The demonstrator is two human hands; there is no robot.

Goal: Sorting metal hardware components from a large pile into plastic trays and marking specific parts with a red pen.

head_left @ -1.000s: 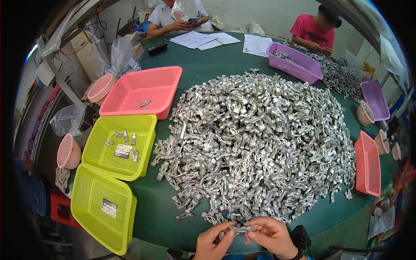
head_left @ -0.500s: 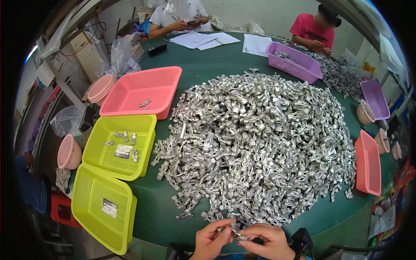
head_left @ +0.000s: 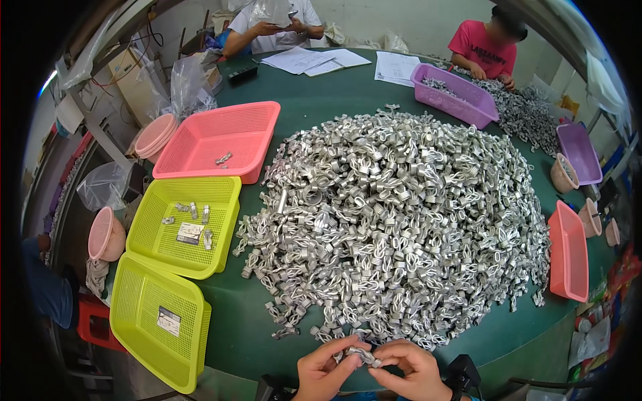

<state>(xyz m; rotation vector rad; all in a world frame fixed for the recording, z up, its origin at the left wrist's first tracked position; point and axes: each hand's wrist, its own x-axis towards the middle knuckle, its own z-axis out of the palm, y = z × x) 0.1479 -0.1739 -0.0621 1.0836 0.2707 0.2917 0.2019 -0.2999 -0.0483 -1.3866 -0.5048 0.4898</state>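
Note:
At the near edge of the table, my left hand [head_left: 325,369] pinches a small silver metal fitting [head_left: 364,357] with a twisted, loop-like body. My right hand [head_left: 413,373] has its thumb and fingertips closed at the other end of the same piece. Just beyond my fingers rises a wide heap of similar metal fittings [head_left: 394,227], many showing loops and ribbed ends. The fingers cover part of the held piece, so its full shape is hidden.
Left of the heap stand a pink basket [head_left: 261,157] and two lime-green baskets [head_left: 231,250], some with a few fittings and labels. A coral bin [head_left: 568,250] sits at the right edge. Papers [head_left: 301,60] and a purple basket [head_left: 461,110] lie farther back; two people sit across.
The fitting between my hands has turned and now lies more sideways, with more of it showing. Across the table, the person in white has raised their hands and a dark object.

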